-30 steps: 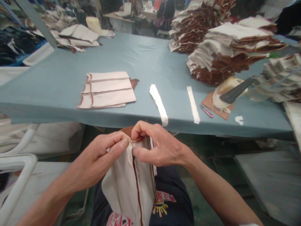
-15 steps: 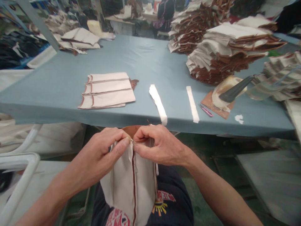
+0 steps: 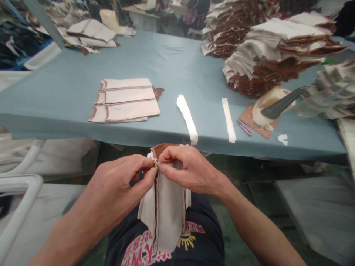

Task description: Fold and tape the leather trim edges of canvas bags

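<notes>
- The cream fabric piece [image 3: 166, 210], edged with brown trim, hangs over the person's lap, below the near edge of the tabletop [image 3: 172, 62] and not touching it.
- The left hand [image 3: 116, 188] is closed, pinching the top of the piece at the brown seam between thumb and forefinger.
- The right hand [image 3: 185, 171] is closed on the same top edge, its fingertips meeting those of the left hand, with a brown flap showing just behind them.
- By the look of it, the work on this piece is mid-way: the top edge is being handled at one spot, and the piece is not yet laid flat.
- Three folded pieces [image 3: 126, 99] of the same kind lie in an overlapping row on the tabletop, which suggests they are done.
- Tall stacks [image 3: 277, 51] of similar pieces sit at the far right; whether they are waiting or finished I cannot tell.
- Two white strips [image 3: 188, 118] lie near the table's front edge, with a pink-handled tool [image 3: 244, 128] just beside them, none of them touched by either hand.
</notes>
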`<state>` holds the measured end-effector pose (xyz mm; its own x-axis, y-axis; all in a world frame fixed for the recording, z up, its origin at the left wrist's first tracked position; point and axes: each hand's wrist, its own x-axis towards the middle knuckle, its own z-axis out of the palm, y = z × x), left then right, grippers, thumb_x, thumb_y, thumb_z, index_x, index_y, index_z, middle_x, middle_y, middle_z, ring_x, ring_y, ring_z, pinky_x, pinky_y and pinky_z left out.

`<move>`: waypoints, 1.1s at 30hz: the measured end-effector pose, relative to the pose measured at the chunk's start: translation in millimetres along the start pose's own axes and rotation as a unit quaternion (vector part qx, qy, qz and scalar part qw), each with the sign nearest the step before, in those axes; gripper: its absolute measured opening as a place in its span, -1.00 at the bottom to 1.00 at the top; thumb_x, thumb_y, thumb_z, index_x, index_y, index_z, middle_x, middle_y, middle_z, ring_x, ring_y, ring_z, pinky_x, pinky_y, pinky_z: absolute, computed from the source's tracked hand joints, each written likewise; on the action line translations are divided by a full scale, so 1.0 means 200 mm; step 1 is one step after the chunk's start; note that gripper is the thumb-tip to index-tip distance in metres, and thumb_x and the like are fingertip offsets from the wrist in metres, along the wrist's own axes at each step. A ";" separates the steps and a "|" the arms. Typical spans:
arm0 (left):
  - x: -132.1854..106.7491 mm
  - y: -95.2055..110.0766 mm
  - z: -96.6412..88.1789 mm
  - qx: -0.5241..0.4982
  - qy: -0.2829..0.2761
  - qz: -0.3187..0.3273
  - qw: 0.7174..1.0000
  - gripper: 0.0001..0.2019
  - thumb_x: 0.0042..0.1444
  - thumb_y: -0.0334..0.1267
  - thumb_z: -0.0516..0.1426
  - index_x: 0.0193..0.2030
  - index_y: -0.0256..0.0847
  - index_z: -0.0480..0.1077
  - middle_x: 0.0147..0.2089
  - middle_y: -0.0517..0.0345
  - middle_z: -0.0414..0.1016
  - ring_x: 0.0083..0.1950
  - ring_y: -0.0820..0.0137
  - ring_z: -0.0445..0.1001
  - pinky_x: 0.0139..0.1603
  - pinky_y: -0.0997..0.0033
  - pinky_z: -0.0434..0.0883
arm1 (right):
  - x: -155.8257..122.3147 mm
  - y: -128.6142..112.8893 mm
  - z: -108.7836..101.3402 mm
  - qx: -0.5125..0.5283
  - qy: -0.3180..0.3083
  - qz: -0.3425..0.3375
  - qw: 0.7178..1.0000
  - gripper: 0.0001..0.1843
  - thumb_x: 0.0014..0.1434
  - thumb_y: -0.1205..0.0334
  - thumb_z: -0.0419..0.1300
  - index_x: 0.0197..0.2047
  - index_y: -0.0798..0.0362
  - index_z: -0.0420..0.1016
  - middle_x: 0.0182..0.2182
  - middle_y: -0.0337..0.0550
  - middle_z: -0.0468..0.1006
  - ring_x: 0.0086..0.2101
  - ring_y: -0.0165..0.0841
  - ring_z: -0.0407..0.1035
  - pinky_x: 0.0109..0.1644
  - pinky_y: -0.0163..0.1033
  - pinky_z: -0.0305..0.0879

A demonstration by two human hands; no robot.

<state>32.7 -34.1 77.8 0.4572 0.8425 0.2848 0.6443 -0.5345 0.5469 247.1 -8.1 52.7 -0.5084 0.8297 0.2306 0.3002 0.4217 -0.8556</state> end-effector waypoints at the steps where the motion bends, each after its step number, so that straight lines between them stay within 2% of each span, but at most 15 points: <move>1: 0.00 0.00 0.00 0.006 -0.001 0.004 1.000 -0.79 0.36 -0.27 0.13 -0.27 -0.16 0.56 -0.42 0.29 0.60 -0.46 0.47 0.53 -0.43 0.49 0.28 | 0.00 0.00 0.00 -0.006 0.005 -0.001 1.000 -0.83 0.27 0.36 0.20 -0.38 0.03 0.39 -0.45 -0.33 0.45 -0.43 -0.45 0.22 -0.23 -0.29 0.15; 6: 0.00 0.02 0.01 0.013 0.003 -0.027 1.000 -0.71 0.32 -0.27 0.10 -0.44 -0.20 0.48 -0.55 0.30 0.43 -0.56 0.51 0.35 -0.50 0.47 0.17 | 0.00 -0.01 0.03 -0.006 0.025 0.000 1.000 -0.83 0.25 0.35 0.19 -0.39 0.02 0.37 -0.46 -0.33 0.42 -0.42 -0.44 0.23 -0.22 -0.27 0.16; 9: 0.00 0.01 0.05 -0.062 0.016 -0.116 0.991 -0.77 0.22 -0.25 0.16 -0.47 -0.19 0.48 -0.57 0.30 0.41 -0.56 0.51 0.32 -0.50 0.50 0.18 | -0.01 0.01 0.05 0.032 0.027 0.024 0.999 -0.84 0.22 0.32 0.20 -0.40 0.01 0.34 -0.46 -0.34 0.37 -0.42 -0.43 0.19 -0.23 -0.27 0.15; 11: -0.01 0.00 0.09 -0.187 0.011 -0.193 0.963 -0.78 0.16 -0.20 0.20 -0.49 -0.18 0.48 -0.57 0.29 0.43 -0.55 0.49 0.33 -0.52 0.53 0.21 | 0.00 0.03 0.05 0.113 0.003 0.051 0.992 -0.82 0.24 0.24 0.21 -0.39 0.01 0.32 -0.45 -0.34 0.32 -0.43 -0.44 0.16 -0.28 -0.29 0.15; 13: -0.01 -0.03 0.13 -0.336 -0.001 -0.250 0.908 -0.76 0.12 -0.14 0.22 -0.51 -0.17 0.46 -0.59 0.28 0.42 -0.56 0.48 0.30 -0.54 0.54 0.25 | 0.00 0.06 0.06 0.209 -0.028 0.076 0.975 -0.75 0.27 0.12 0.23 -0.38 0.00 0.29 -0.46 -0.36 0.27 -0.46 -0.46 0.11 -0.35 -0.31 0.14; 15: -0.01 -0.04 0.16 -0.420 -0.002 -0.271 0.866 -0.75 0.11 -0.12 0.24 -0.52 -0.16 0.44 -0.59 0.29 0.42 -0.56 0.49 0.28 -0.54 0.54 0.28 | 0.00 0.09 0.07 0.257 -0.040 0.084 0.962 -0.68 0.27 0.04 0.24 -0.39 -0.01 0.26 -0.46 -0.37 0.23 -0.46 -0.47 0.10 -0.37 -0.32 0.13; 16: -0.01 -0.04 0.17 -0.425 0.003 -0.272 0.863 -0.75 0.11 -0.13 0.25 -0.52 -0.16 0.44 -0.58 0.27 0.44 -0.55 0.48 0.30 -0.52 0.55 0.30 | 0.00 0.10 0.07 0.255 -0.037 0.082 0.963 -0.68 0.26 0.04 0.25 -0.40 -0.01 0.25 -0.46 -0.37 0.24 -0.46 -0.47 0.11 -0.37 -0.32 0.13; 21: -0.01 0.02 0.14 -0.278 0.018 -0.227 0.933 -0.77 0.19 -0.14 0.24 -0.44 -0.16 0.58 -0.50 0.21 0.56 -0.48 0.43 0.44 -0.46 0.53 0.35 | -0.01 0.05 0.01 0.127 -0.007 0.039 0.991 -0.77 0.19 0.16 0.28 -0.39 0.01 0.31 -0.44 -0.33 0.37 -0.42 -0.45 0.22 -0.32 -0.30 0.15; 24: -0.01 0.07 0.11 -0.216 0.033 -0.180 0.959 -0.78 0.22 -0.20 0.21 -0.44 -0.13 0.59 -0.48 0.24 0.60 -0.48 0.44 0.47 -0.43 0.53 0.35 | -0.01 0.00 -0.02 0.050 0.018 0.022 0.998 -0.86 0.19 0.24 0.24 -0.38 0.03 0.37 -0.42 -0.28 0.48 -0.40 -0.42 0.32 -0.28 -0.28 0.19; 26: -0.02 0.09 0.11 -0.205 0.049 -0.169 0.963 -0.78 0.21 -0.23 0.19 -0.46 -0.12 0.56 -0.49 0.25 0.58 -0.49 0.45 0.46 -0.44 0.54 0.34 | -0.01 -0.02 -0.02 0.034 0.031 0.009 0.999 -0.87 0.20 0.29 0.20 -0.40 0.03 0.38 -0.43 -0.28 0.50 -0.40 -0.42 0.34 -0.28 -0.28 0.21; 28: -0.02 0.09 0.12 -0.226 0.051 -0.191 0.954 -0.78 0.18 -0.22 0.18 -0.47 -0.13 0.54 -0.51 0.26 0.55 -0.50 0.44 0.45 -0.46 0.54 0.34 | -0.01 -0.02 0.00 0.045 0.045 -0.011 0.998 -0.86 0.20 0.32 0.18 -0.41 0.03 0.38 -0.46 -0.30 0.47 -0.41 -0.44 0.32 -0.29 -0.31 0.23; 31: -0.03 0.05 0.14 -0.296 0.020 -0.227 0.928 -0.75 0.17 -0.14 0.17 -0.50 -0.14 0.48 -0.55 0.25 0.48 -0.52 0.42 0.42 -0.51 0.52 0.36 | -0.02 -0.03 0.03 0.065 0.065 -0.028 0.995 -0.85 0.20 0.35 0.18 -0.42 0.03 0.37 -0.49 -0.33 0.42 -0.44 -0.47 0.28 -0.32 -0.34 0.23; 33: -0.04 0.02 0.14 -0.305 0.010 -0.221 0.926 -0.76 0.20 -0.12 0.18 -0.45 -0.13 0.46 -0.52 0.25 0.49 -0.50 0.40 0.45 -0.49 0.51 0.39 | -0.03 -0.03 0.04 0.071 0.066 -0.028 0.995 -0.85 0.19 0.37 0.17 -0.42 0.03 0.36 -0.48 -0.34 0.41 -0.46 -0.49 0.25 -0.36 -0.36 0.21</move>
<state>48.7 -45.6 55.9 0.2171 0.9742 -0.0621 0.2968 -0.0053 0.9549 241.7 -18.4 53.7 -0.4077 0.8511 0.3309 0.1528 0.4208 -0.8942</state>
